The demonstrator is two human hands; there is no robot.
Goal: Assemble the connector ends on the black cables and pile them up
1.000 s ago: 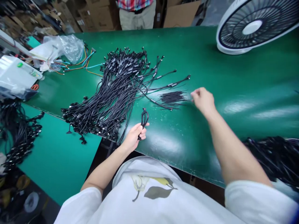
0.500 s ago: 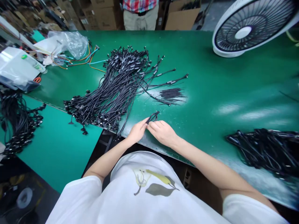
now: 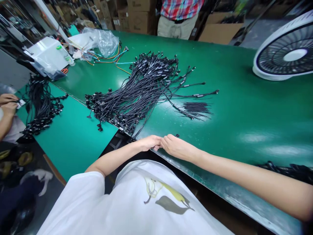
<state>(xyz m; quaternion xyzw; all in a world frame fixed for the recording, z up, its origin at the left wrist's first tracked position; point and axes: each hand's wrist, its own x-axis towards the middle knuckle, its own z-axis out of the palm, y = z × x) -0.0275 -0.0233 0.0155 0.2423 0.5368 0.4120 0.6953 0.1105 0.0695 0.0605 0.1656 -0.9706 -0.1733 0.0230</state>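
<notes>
My left hand (image 3: pixel 149 143) and my right hand (image 3: pixel 176 147) meet at the near edge of the green table (image 3: pixel 244 107), both closed around a folded black cable. Only a small black tip of that cable (image 3: pixel 177 135) shows above my right knuckles; the rest is hidden in my fingers. A large heap of black cables (image 3: pixel 137 91) lies on the table beyond my left hand. A small bunch of thin black ties (image 3: pixel 197 107) lies beyond my right hand.
A white fan (image 3: pixel 286 55) lies at the far right. Another pile of black cables (image 3: pixel 290 171) lies at the right near edge. Plastic bags and coloured wires (image 3: pixel 105 45) sit at the far left. A person in a plaid shirt (image 3: pixel 179 14) stands across the table. Another person's hands (image 3: pixel 8 102) work on the lower table at left.
My right hand came back from the thin ties to join my left hand on the folded cable. Both hands drew closer to the table's near edge and closed over the cable.
</notes>
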